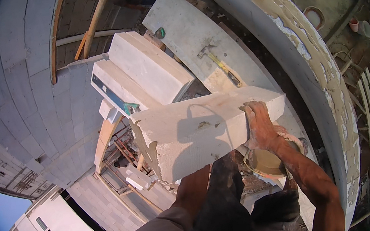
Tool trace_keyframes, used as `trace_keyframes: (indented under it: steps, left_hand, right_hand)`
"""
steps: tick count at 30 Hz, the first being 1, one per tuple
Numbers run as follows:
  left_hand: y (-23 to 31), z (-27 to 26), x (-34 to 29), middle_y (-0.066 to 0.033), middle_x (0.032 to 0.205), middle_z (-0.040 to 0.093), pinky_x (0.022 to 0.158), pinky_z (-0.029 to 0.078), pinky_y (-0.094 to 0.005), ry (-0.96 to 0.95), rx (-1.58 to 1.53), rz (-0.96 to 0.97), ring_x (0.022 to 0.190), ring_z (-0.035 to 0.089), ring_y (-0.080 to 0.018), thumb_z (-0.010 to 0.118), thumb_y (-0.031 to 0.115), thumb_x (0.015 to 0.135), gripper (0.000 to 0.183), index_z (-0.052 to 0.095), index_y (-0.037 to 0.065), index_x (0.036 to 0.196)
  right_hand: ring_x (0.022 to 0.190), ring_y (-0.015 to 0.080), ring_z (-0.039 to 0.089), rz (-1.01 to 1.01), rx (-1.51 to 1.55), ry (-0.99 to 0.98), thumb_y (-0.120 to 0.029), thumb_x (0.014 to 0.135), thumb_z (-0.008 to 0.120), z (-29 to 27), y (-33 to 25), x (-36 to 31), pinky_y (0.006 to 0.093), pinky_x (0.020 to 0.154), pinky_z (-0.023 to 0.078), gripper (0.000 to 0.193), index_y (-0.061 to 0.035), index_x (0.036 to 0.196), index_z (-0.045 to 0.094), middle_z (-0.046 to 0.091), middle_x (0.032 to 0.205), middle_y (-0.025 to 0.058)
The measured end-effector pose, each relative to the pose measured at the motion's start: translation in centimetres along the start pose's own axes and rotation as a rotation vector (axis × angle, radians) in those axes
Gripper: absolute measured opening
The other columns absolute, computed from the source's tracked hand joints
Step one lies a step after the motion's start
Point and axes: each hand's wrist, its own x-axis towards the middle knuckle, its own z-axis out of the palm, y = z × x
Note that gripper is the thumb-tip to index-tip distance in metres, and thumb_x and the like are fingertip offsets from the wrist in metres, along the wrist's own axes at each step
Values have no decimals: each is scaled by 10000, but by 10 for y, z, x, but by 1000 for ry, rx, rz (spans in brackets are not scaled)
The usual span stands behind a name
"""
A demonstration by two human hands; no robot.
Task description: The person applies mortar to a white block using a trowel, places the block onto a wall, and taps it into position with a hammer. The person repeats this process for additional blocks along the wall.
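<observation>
A large pale aerated concrete block is held up in front of my body, mortar smeared along its left end face. My right hand grips its right part, fingers over the top edge and palm against the near side. The left forearm goes in under the block, which hides my left hand and its fingers. My shadow falls across the block's top. Just below my right hand stands a bucket of grey mortar.
Beyond lie more blocks with a green-handled handsaw on them. A hammer rests on a grey slab. At right curves a wall topped with wet mortar, a lower area past it. Bamboo poles stand far left.
</observation>
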Motion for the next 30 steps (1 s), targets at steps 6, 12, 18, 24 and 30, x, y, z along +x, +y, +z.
trace_keyframes:
  steps: [6,12,18,24,30]
  left_hand:
    - [5,0,-14,-115,1209,632,872,526,-372,26,19,-19,1036,636,-249,410,452,1013,487,576,35,1203]
    - [9,0,-40,-114,1208,632,867,527,-367,43,-3,-31,1035,636,-244,408,452,1013,482,577,41,1200]
    - [-14,-4,-65,-112,1208,632,861,528,-363,46,-85,-68,1035,636,-240,405,451,1013,477,578,46,1197]
    - [-82,0,-104,-111,1207,633,855,530,-358,13,-158,-156,1035,636,-235,402,451,1014,472,578,52,1195]
    - [-139,96,-166,-134,1321,561,983,482,-412,-18,451,-518,1244,536,-266,324,519,1022,582,440,100,1409]
  right_hand:
    - [1191,384,427,149,-9,44,-253,478,866,-44,-60,6,535,1011,298,1018,13,1337,389,446,1229,224]
    - [1122,391,440,172,-34,77,-273,509,876,-97,-135,10,511,961,326,1077,67,1380,341,433,1213,241]
    - [1068,379,452,261,-161,8,-277,604,818,-140,-164,-3,515,927,335,998,90,1387,321,423,1230,267]
    - [1124,424,406,485,-185,-36,-275,541,876,-200,-198,-50,521,943,314,1148,129,1391,218,376,1232,295]
    - [1224,438,351,731,-392,-107,-284,499,852,-322,-221,-89,542,1049,306,1266,114,1433,95,325,1277,287]
